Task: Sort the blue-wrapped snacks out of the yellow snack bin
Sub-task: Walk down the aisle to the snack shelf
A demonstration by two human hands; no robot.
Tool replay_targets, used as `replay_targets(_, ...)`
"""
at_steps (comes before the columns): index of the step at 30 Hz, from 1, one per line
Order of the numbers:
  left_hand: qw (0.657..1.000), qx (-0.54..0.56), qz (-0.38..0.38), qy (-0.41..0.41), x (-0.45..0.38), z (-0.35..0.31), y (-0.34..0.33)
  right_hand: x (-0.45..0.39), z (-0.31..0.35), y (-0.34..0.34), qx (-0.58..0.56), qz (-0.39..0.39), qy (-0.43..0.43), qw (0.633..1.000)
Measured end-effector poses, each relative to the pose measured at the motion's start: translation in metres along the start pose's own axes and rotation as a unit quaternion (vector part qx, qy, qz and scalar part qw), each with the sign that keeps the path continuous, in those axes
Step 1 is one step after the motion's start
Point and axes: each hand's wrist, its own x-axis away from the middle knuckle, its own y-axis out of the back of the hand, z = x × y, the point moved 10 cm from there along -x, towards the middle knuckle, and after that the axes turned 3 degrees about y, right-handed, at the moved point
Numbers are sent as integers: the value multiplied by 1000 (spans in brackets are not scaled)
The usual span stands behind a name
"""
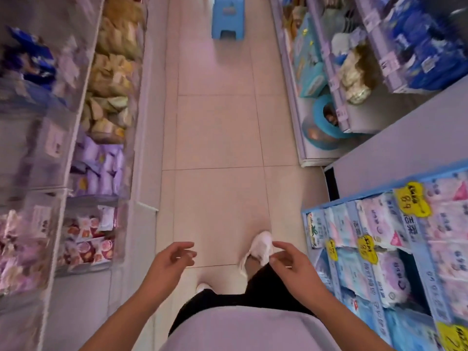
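Observation:
I stand in a shop aisle and look down at the tiled floor. My left hand (172,259) and my right hand (288,259) hang in front of my waist, fingers loosely curled, holding nothing. On the left shelf a row of clear bins holds yellow-wrapped snacks (114,72), far from both hands. Blue-wrapped snacks (30,57) lie in a bin on the upper shelf at the far left. The picture is blurred by motion.
Purple packs (101,165) and red-and-white packs (88,244) fill bins nearer me on the left. A blue stool (228,16) stands far down the aisle. A blue display of tissue packs (385,249) stands at my right; shelves of blue goods (420,41) lie beyond.

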Motion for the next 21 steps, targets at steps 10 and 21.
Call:
replay_targets(10, 999, -10, -20, -23, -130, -198, -34, -218, 97, 97, 21, 42, 29, 998)
replay_targets(21, 999, -17, -8, -27, -295, -336, 20, -399, 231, 127, 23, 30, 29, 999)
